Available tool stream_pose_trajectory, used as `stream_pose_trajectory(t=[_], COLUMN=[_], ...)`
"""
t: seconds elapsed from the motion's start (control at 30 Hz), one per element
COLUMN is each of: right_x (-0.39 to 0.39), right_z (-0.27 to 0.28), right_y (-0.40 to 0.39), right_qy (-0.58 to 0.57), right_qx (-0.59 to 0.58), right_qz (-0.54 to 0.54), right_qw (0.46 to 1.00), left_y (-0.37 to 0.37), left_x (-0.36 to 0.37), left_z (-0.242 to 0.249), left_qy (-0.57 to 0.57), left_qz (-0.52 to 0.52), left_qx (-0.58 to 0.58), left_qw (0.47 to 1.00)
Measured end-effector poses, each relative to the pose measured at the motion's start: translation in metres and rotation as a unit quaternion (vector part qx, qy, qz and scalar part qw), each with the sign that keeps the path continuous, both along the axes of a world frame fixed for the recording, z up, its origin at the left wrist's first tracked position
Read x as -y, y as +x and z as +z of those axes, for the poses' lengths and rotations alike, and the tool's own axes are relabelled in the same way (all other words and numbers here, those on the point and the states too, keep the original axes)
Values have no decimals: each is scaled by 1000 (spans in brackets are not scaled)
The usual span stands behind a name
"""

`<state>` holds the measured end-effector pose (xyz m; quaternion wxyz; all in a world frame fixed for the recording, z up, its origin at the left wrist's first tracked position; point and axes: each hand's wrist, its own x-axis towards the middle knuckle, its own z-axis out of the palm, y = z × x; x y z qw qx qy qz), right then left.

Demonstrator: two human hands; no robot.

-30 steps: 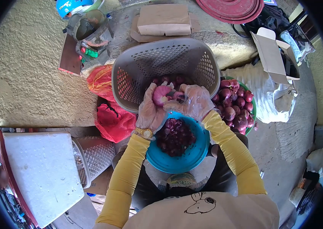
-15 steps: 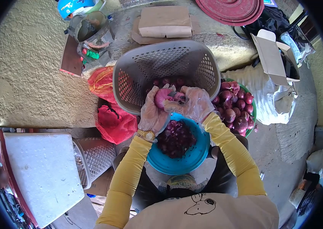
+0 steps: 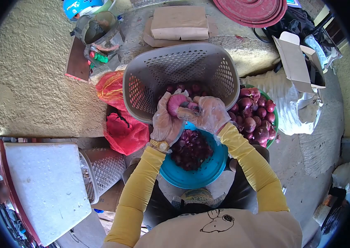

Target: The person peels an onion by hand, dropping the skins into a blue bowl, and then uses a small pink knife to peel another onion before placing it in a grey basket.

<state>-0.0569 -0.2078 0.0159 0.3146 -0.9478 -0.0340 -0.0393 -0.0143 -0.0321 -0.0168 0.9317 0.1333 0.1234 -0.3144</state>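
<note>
My left hand (image 3: 165,123), in a clear plastic glove, is closed around a red onion (image 3: 175,104) above the front rim of the grey-brown basket (image 3: 179,51). My right hand (image 3: 210,114), also gloved, is closed with its thumb toward the onion. A small knife (image 3: 184,104) seems to be in its grip, its dark grey blade against the onion; most of it is hidden by the fingers. Several onions (image 3: 195,87) lie inside the basket. Below my hands, a blue basin (image 3: 218,163) holds dark purple onion skins (image 3: 191,153).
To the right stands a green basin (image 3: 272,138) full of red onions (image 3: 249,124), beside a white sack (image 3: 295,120). Red mesh bags (image 3: 127,132) lie left of the basket. A white-topped box (image 3: 44,186) and a lattice bin (image 3: 106,169) stand at lower left.
The onion has turned slightly in my left hand. My right fingers and the knife have shifted a little against it; the basket and basins stay put.
</note>
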Motion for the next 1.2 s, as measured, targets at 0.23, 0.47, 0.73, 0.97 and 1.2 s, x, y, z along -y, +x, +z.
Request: stream_pose_trajectory(t=[0.23,0.47,0.73,0.97,1.2], right_x=[1,6,4,0,-1], right_z=[11,19,5,1,2], right_y=[-3,-2,-2,-1,1], right_qy=[-33,-77,-63,-34,-31], right_qx=[20,0,39,22,-26], right_qz=[-21,-8,-9,-25,-24], right_qw=[999,997,997,999,999], left_y=[0,3,-5,-9,-11], left_x=[0,-5,7,9,11], left_z=[-2,-10,-2,-12,-10], left_qy=[23,61,25,-27,-24], left_qz=[6,-14,29,54,60], left_qx=[5,10,32,80,81], left_qw=[1000,998,999,995,995])
